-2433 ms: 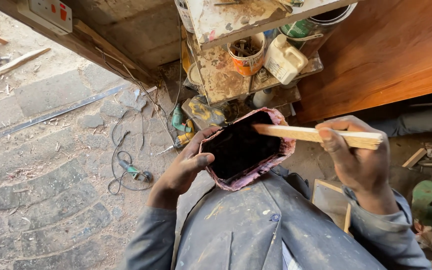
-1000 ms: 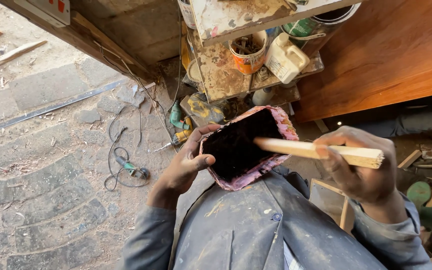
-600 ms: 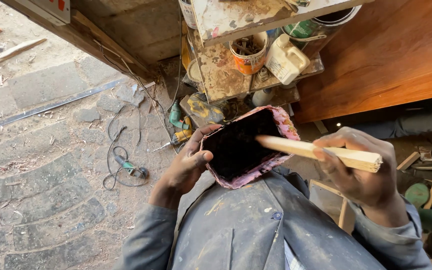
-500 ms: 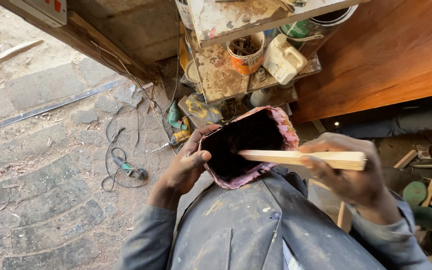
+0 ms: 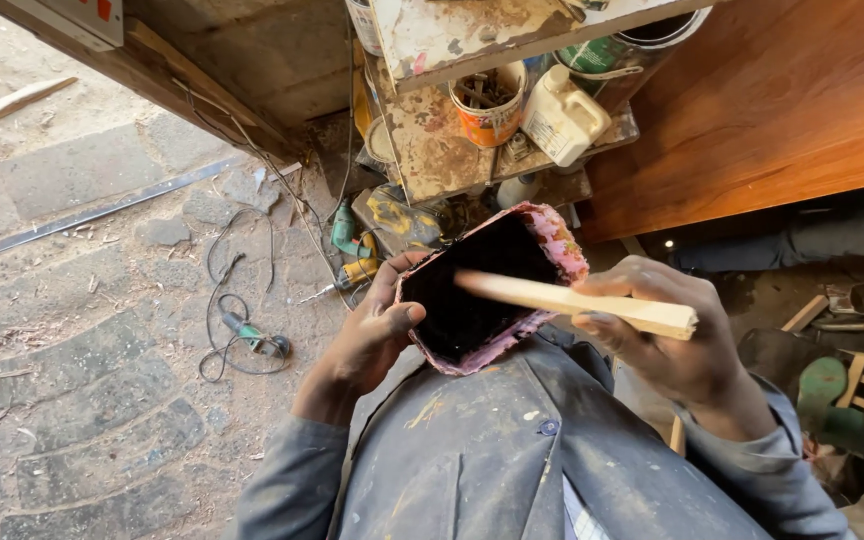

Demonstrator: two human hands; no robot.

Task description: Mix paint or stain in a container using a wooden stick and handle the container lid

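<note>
My left hand [image 5: 367, 335] grips the side of a dark rectangular tin [image 5: 552, 240] whose rim is crusted with pink filler; it is held against my chest, mouth towards me. My right hand [image 5: 677, 335] holds a pale wooden stick [image 5: 572, 298] that lies across the tin's open mouth, its tip over the dark inside. I cannot tell whether the tip touches the contents. My grey, paint-stained jacket [image 5: 492, 460] fills the bottom of the view.
A stained shelf unit [image 5: 422, 130] stands ahead with an orange tin of tools [image 5: 487, 105] and a white plastic jug [image 5: 562, 115]. A brown wooden panel [image 5: 782, 110] is at right. Cables and a power tool [image 5: 252, 335] lie on the stone floor at left.
The stick in my right hand has shifted left and down across the tin's mouth, its tip sweeping over the opening. My left hand keeps its hold on the tin.
</note>
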